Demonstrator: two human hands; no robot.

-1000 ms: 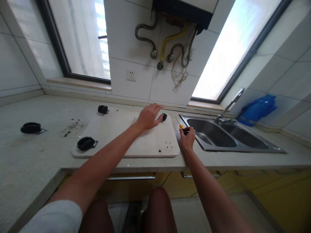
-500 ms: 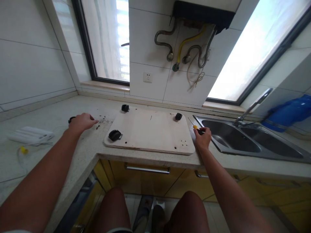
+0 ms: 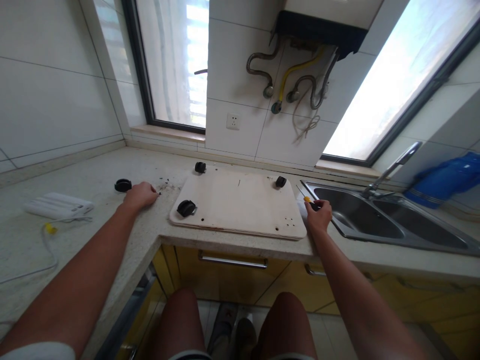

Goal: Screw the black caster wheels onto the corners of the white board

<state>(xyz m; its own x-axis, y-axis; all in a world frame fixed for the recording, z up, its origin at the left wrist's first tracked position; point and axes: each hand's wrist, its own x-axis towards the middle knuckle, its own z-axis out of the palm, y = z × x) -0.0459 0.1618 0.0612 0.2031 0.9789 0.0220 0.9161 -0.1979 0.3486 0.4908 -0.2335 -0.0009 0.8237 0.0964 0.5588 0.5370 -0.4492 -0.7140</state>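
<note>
My left hand (image 3: 139,196) is low over the counter, thumb and fingertips pinched on a tiny dark piece (image 3: 159,193) that looks like a screw. Just behind it a loose black caster wheel (image 3: 123,185) lies on the counter. In my right hand (image 3: 320,216) is a screwdriver (image 3: 307,199) with a yellow and black handle, its shaft pointing up and away. Between the hands lies a pale wooden board (image 3: 240,202) with rounded corners. Black casters (image 3: 186,208) stand on three of its corners; the near right corner shows bare screw holes (image 3: 289,221).
Dark bits (image 3: 165,180) and dust are scattered left of the board. A white power strip-like block (image 3: 60,204) with a cable (image 3: 52,250) lies at the far left. To the right are a steel double sink (image 3: 348,210) and tap (image 3: 392,167). Yellow drawers (image 3: 232,280) are below.
My left hand has come down onto the dark bits and its fingertips have closed on one. The camera view has shifted slightly; my right hand still holds the screwdriver beside the board.
</note>
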